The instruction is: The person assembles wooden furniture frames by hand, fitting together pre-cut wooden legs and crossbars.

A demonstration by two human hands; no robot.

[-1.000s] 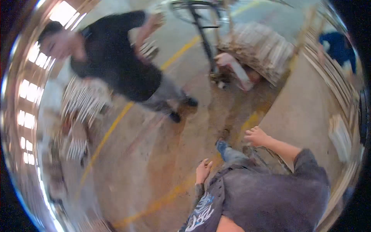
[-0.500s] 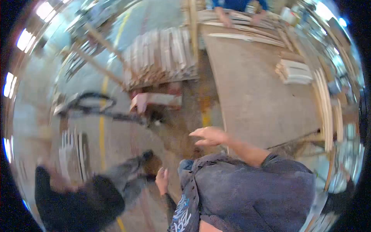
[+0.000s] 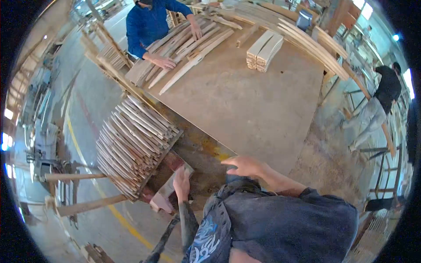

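Note:
My left hand [image 3: 181, 180] hangs low in front of me, its fingers loosely extended and nothing in them. In the view it overlaps the red and white base [image 3: 169, 188] under a stack of wooden strips [image 3: 131, 140]; I see no clear contact. My right hand [image 3: 245, 167] is held at waist height near the close corner of a large table [image 3: 232, 101]. Its fingers are apart and hold nothing. On the table lie a small bundle of pale wooden pieces [image 3: 264, 50] and several long, tapered wooden slats [image 3: 188, 68].
Across the table a person in blue [image 3: 151, 28] has both hands on the slats. Long boards [image 3: 313, 48] run along the table's far right side. Another person in a black top [image 3: 386, 90] stands at right. Wooden bars [image 3: 90, 206] stick out at left.
My view has swung to the right, bringing the table to the middle and the stack to the lower left. The person at lower left has left view. Both my hands stay free.

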